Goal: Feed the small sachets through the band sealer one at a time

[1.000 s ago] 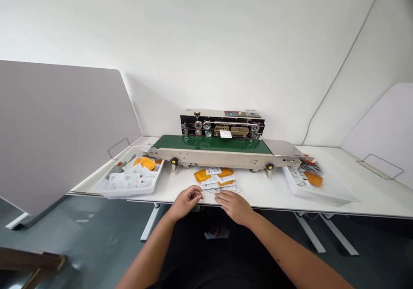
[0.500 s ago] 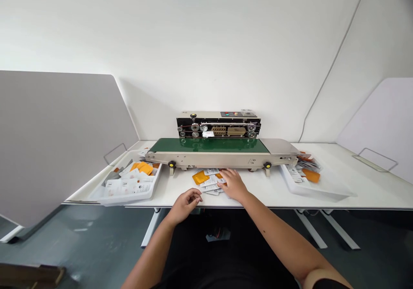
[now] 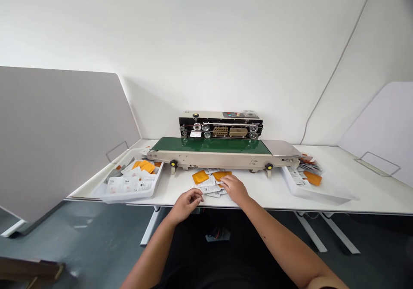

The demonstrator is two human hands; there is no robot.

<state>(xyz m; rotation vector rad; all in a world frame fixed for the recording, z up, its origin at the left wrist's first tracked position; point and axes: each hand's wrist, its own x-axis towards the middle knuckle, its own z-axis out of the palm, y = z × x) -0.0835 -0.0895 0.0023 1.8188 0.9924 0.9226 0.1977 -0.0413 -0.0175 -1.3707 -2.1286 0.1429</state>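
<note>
My left hand (image 3: 187, 204) rests at the table's front edge, loosely curled, thumb apart from the fingers and nothing visible in it. Just beyond it lies a loose pile of white printed packets (image 3: 209, 189), with an orange packet (image 3: 200, 177) on its left side. My right hand (image 3: 235, 189) is at the pile's right side, thumb and fingers closed on the edge of a second orange packet (image 3: 221, 175). The fingers hide part of that packet. Behind the pile stands a band sealing machine (image 3: 222, 162) with a green conveyor belt (image 3: 209, 145).
A white packet (image 3: 195, 134) hangs at the sealer's rollers. On the left, a plastic bin (image 3: 155, 188) holds white and orange packets. Another bin (image 3: 322, 196), at the right end of the conveyor, contains more packets. Grey divider panels (image 3: 64, 138) flank the table.
The white packet at the rollers has travelled left. My right hand has drawn back slightly, and more of the orange packet at its fingers shows. My left hand has barely moved.
</note>
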